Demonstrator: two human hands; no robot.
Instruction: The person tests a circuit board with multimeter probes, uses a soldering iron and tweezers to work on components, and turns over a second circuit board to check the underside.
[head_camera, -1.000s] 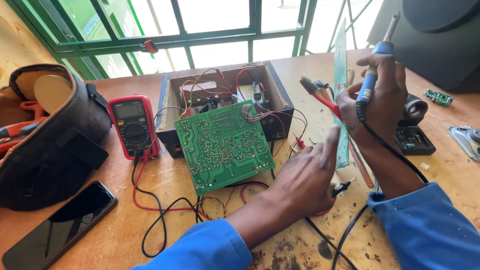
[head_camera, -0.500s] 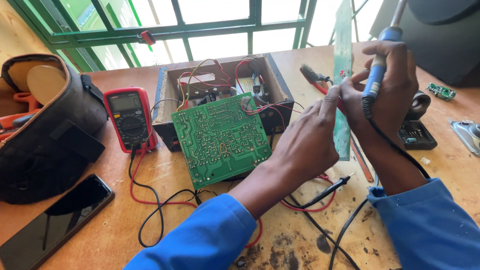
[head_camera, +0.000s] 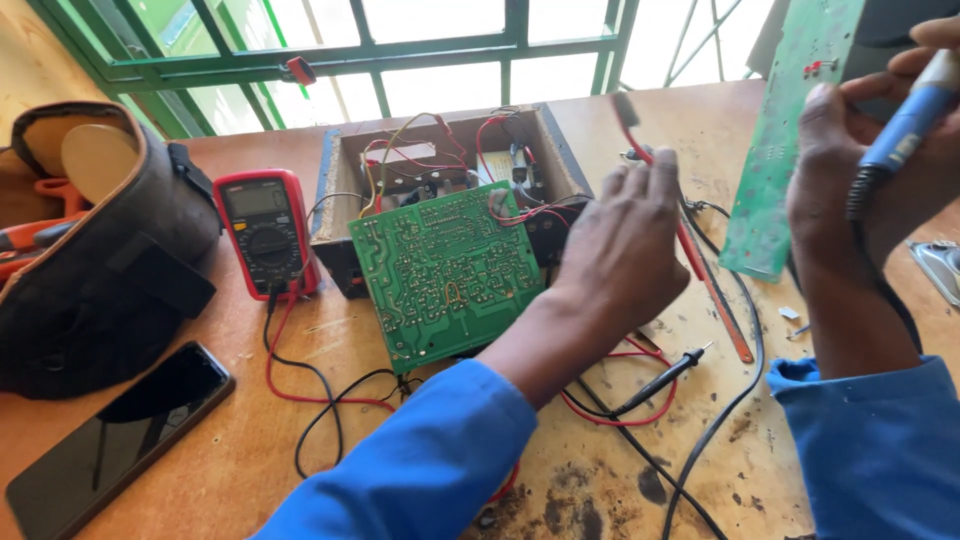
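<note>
Right hand (head_camera: 870, 150), raised at the far right of the scene, is closed around two items at once: a blue-handled soldering iron (head_camera: 915, 115), lying across the fingers with its black cord dropping toward the near edge, and a long narrow green circuit board (head_camera: 790, 130), pinched upright against the thumb with its solder side toward the camera. Left hand (head_camera: 625, 245) hovers palm-down in the middle of the scene, fingers loosely extended and slightly apart, holding nothing; it sits just right of the large square green circuit board (head_camera: 445, 270), which rests tilted on the near rim of an open dark wooden equipment box (head_camera: 335, 180) with red and black wires running into it. A red-handled tool (head_camera: 690, 240) lies on the wooden workbench (head_camera: 250, 440) beneath and beyond the left hand; whether the fingertips touch it cannot be determined. In my judgement the step in hand is inspection of the narrow board, lifted well clear of the bench. The next move appears to call for a steadier hold, since one hand carries both iron and board, and the left hand is free to take either. A red digital multimeter (head_camera: 265, 225) stands left of the box, its black probe (head_camera: 665, 375) lying near the left forearm. A black tool pouch (head_camera: 95, 240) and a dark smartphone (head_camera: 120, 435) occupy the left side.
</note>
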